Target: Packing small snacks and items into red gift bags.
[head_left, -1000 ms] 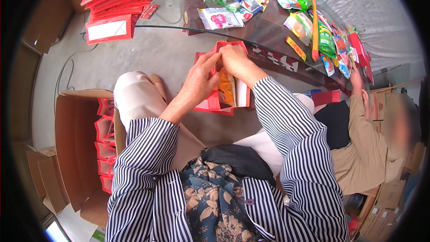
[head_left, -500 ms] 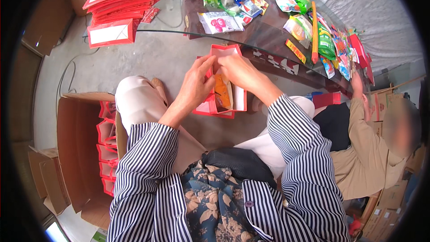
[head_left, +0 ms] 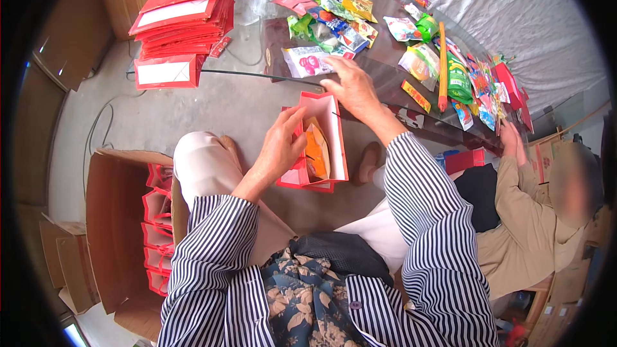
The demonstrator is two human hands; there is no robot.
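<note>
An open-topped red paper bag (head_left: pixel 335 148), holding an orange packet (head_left: pixel 315 154), sits before the glass desk (head_left: pixel 385 71)'s near edge, bare floor (head_left: pixel 193 108) leftward. The left hand (head_left: pixel 277 146), fingers loosely apart, is at its rim; the right hand (head_left: pixel 355 92), fingers spread, hovers over the desk's edge near a white packet (head_left: pixel 302 63).

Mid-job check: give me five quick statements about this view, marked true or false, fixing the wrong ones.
1. The left hand is near the open red bag. True.
2. That bag holds an orange packet. True.
3. The right hand is inside the bag. False: it is outside, near the white packet.
4. The cardboard box is on the person's right. False: left.
5. Red bags are in that box. True.
</note>
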